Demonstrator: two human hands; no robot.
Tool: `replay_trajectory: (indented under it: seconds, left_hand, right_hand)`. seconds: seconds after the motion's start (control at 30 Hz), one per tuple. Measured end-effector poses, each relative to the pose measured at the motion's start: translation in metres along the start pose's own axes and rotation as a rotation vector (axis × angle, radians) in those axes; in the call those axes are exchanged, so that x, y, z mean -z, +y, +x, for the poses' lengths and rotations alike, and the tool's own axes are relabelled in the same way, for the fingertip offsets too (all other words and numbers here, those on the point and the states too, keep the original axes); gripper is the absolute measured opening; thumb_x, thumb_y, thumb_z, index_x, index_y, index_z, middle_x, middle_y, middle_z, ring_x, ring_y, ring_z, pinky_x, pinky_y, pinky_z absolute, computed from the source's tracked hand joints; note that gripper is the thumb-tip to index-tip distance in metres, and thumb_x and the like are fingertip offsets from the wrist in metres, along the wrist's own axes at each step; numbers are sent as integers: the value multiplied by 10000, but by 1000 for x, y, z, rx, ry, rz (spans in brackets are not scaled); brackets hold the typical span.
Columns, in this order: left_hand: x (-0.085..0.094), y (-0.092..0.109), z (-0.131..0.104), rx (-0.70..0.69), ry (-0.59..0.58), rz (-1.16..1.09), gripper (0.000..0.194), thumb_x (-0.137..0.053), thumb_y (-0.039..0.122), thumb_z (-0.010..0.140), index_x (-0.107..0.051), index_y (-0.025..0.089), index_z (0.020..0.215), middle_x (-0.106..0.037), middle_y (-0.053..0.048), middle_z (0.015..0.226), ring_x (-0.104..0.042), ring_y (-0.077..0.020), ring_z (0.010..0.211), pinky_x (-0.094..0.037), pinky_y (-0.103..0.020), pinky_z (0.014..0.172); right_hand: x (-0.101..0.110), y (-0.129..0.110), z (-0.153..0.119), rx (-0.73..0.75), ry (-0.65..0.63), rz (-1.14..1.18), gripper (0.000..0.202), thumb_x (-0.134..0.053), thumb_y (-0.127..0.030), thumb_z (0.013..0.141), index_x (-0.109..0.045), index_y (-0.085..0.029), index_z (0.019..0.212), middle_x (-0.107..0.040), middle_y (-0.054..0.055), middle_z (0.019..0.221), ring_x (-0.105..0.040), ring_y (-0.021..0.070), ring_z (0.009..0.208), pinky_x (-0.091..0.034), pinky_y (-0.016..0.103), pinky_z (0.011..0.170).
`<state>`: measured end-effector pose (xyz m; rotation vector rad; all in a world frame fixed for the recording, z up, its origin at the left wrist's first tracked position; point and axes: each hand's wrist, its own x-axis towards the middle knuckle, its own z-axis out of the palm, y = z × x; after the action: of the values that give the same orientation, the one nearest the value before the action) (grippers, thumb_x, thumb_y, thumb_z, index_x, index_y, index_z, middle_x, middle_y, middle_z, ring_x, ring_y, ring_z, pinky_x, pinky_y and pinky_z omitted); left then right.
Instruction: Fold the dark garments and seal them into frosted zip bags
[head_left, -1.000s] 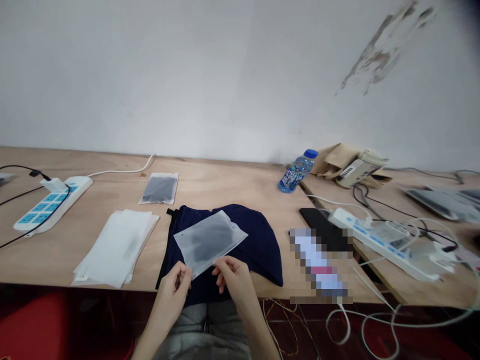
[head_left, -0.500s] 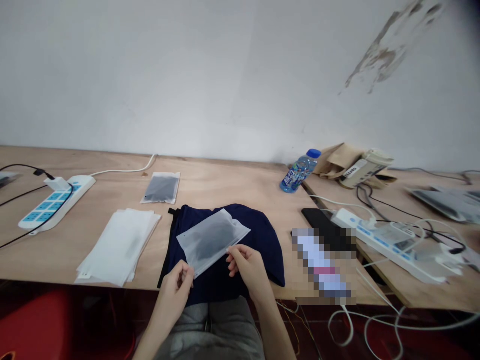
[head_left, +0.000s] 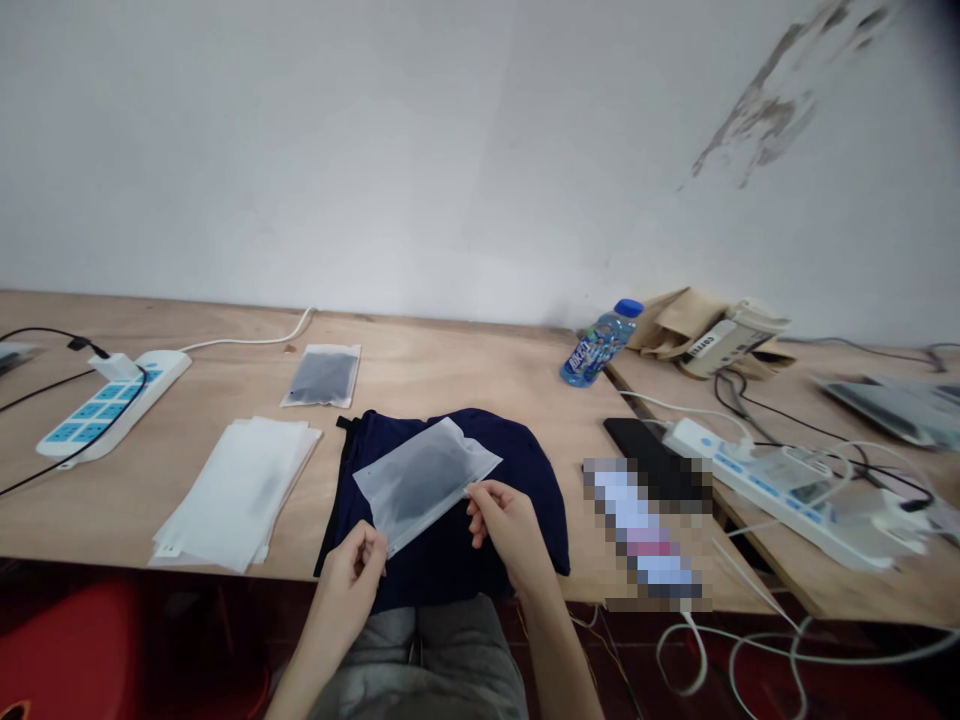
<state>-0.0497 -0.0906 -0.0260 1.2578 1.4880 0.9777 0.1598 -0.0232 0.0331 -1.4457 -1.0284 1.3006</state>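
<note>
A frosted zip bag (head_left: 427,480) with something dark inside lies tilted over a navy blue cloth item (head_left: 525,480) at the table's front edge. My left hand (head_left: 358,565) pinches the bag's near left corner. The fingers of my right hand (head_left: 499,515) are pinched on the bag's near edge, close to its right corner. Left of the cloth lies a stack of frosted bags (head_left: 236,490). Farther back is another frosted bag (head_left: 324,376) with dark contents, lying flat.
White power strips stand at the left (head_left: 112,405) and right (head_left: 780,495), with cables around them. A blue-capped bottle (head_left: 600,345), a paper cup (head_left: 733,338) and brown paper (head_left: 675,315) are at the back right. Near my right arm lie a black phone (head_left: 645,450) and a blurred-out item (head_left: 645,530).
My right hand has slid a little to the right along the bag's near edge, toward its right corner. My left hand stays at the left corner, and the bag has hardly moved.
</note>
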Motion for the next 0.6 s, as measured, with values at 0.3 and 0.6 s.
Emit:
replay_trajectory:
  seconds: [0.3,0.6]
  left_hand:
    - [0,0,0,4,13,-9,323,-462,467,906,-454,206,716,-433,37,631,-426,-119,586,-313,-224,552]
    - [1,-2,-1,2,7,12,310,-457,443,902,-437,210,700,-421,42,616,-419,-119,581,-313,-221,548]
  right_hand:
    - [11,3,9,45,24,-36,260,-613,-381,764,-559,-177,612,-543,-36,446,-457,76,314,-346,183,326]
    - [36,-1,27,57,84,-89,234,-577,-399,731,-583,-179,651,-538,-35,445,-448,85,317,-340,201,344]
